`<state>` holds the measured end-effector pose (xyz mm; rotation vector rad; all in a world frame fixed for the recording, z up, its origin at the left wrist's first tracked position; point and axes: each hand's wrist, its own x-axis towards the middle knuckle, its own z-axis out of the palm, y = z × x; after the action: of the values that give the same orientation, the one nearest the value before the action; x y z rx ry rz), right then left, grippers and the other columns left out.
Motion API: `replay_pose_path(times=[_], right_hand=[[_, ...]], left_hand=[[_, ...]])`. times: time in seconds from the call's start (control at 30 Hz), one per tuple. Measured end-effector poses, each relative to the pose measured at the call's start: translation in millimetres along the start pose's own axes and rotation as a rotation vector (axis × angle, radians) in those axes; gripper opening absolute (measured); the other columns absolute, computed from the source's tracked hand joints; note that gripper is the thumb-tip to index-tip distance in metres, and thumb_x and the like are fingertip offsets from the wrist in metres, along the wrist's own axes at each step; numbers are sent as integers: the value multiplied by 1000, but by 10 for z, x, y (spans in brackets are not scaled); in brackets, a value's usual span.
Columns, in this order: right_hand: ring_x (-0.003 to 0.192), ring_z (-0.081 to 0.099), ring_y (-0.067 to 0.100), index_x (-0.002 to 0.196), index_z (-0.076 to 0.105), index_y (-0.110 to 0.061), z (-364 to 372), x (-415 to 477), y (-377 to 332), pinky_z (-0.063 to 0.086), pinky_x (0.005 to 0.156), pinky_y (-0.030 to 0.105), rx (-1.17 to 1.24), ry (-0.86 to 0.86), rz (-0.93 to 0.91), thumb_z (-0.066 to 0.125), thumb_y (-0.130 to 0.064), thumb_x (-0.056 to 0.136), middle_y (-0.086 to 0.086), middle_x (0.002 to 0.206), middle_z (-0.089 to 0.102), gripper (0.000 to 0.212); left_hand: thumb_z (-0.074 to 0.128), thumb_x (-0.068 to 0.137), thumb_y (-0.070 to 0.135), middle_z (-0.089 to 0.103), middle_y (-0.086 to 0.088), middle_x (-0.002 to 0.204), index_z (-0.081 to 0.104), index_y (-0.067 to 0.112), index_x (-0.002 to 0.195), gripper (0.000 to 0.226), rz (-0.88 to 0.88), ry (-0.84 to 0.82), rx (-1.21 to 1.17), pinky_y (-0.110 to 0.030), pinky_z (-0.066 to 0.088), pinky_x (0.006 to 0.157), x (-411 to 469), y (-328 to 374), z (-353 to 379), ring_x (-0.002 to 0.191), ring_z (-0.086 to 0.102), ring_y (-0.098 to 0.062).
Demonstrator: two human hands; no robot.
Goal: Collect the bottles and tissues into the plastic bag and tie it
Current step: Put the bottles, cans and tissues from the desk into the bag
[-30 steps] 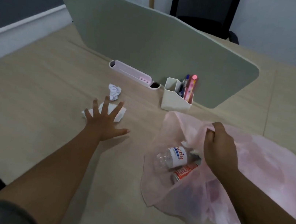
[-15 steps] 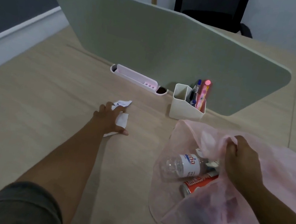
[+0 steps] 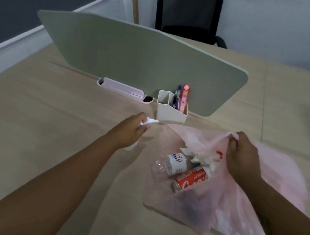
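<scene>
Two bare hands at work over one light wood-grain table.

1. Left hand: fingers curled round a crumpled white tissue, one corner of which pokes out past the fingertips. It is held near the middle of the table, just in front of the pen holder and just left of the bag's mouth.
2. Right hand: clenched on the upper rim of a thin, translucent pink plastic bag, holding that rim raised. The bag lies right of the table's middle and sprawls toward the near edge.
3. In the bag's mouth:
   - A clear plastic water bottle with a white label lies on its side.
   - A red cylindrical drink container with white lettering lies on its side, touching the bottle.
   - A wad of crumpled white tissues covers the bottle's neck end.
4. Toward the far edge:
   - A white plastic pen holder with pens.
   - A low pink-and-white desk tray to the pen holder's left.
   - A grey-green divider panel with rounded corners, standing upright behind both.
5. Beyond the far edge: a black office chair.
</scene>
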<state>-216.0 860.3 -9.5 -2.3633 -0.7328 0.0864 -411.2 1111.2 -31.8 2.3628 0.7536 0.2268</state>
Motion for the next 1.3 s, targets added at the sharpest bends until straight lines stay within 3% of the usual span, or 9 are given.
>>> replay_pose_path(times=[0.33, 0.53, 0.67, 0.8, 0.9, 0.97, 1.03, 1.2, 1.3], right_hand=[[75, 55, 34, 89, 48, -10, -751, -349, 263, 42, 66, 39, 56, 183, 97, 35, -22, 101, 15, 82, 59, 22], [72, 54, 34, 87, 48, -9, -1105, -539, 468, 39, 62, 37, 48, 255, 141, 34, -25, 102, 13, 79, 58, 26], [71, 53, 33, 86, 47, -11, -1206, -652, 562, 35, 61, 35, 58, 276, 167, 34, -24, 102, 10, 76, 56, 25], [72, 53, 32, 85, 47, -12, -1236, -716, 625, 35, 61, 34, 61, 276, 180, 33, -22, 101, 7, 75, 55, 23], [74, 55, 34, 87, 47, -12, -1291, -734, 675, 40, 62, 37, 43, 278, 199, 34, -21, 100, 11, 81, 58, 20], [76, 55, 35, 91, 50, -11, -1328, -727, 707, 42, 64, 38, 28, 275, 207, 34, -21, 100, 12, 84, 60, 21], [77, 56, 36, 95, 51, -11, -1378, -707, 681, 43, 65, 39, 4, 269, 185, 34, -22, 100, 13, 85, 60, 21], [79, 55, 33, 107, 50, -9, -1551, -444, 398, 47, 68, 42, 31, 485, 131, 32, -23, 102, 10, 86, 55, 24], [87, 59, 39, 110, 52, -5, -1567, -314, 357, 51, 76, 45, -30, 308, 141, 30, -27, 103, 17, 97, 61, 32]], left_hand=[[47, 97, 51, 59, -1, 103, 48, 31, 102, 20, 252, -489, -41, -35, 45, 84, -218, 1450, 560, 97, 57, -21], [54, 70, 82, 23, 15, 160, 14, 61, 145, 88, 245, -598, -40, -37, 22, 119, -282, 1807, 690, 146, 20, -7], [61, 68, 79, 60, 15, 131, 50, 48, 131, 72, 241, -382, -31, -31, 45, 99, -288, 1659, 607, 114, 55, -5], [71, 69, 66, 56, 0, 104, 56, 21, 107, 61, 287, 200, 213, -38, 47, 82, -297, 1335, 692, 98, 49, -22], [73, 76, 53, 55, -6, 117, 54, 20, 116, 55, -40, 129, 232, -42, 48, 86, -299, 1001, 806, 108, 51, -33], [58, 90, 36, 64, -11, 105, 56, 22, 85, 15, -145, -19, 222, -35, 47, 76, -342, 775, 860, 101, 60, -35], [49, 95, 18, 66, -15, 89, 52, 17, 70, 25, -176, 43, 122, -32, 42, 68, -356, 676, 833, 89, 63, -36], [41, 98, 14, 63, -15, 100, 64, 7, 101, 25, -252, 477, -337, -31, 40, 71, -136, 1387, 103, 87, 56, -26], [37, 104, 25, 62, -14, 107, 62, 5, 117, 35, -126, 334, -226, -30, 39, 75, -153, 1792, -182, 95, 57, -29]])
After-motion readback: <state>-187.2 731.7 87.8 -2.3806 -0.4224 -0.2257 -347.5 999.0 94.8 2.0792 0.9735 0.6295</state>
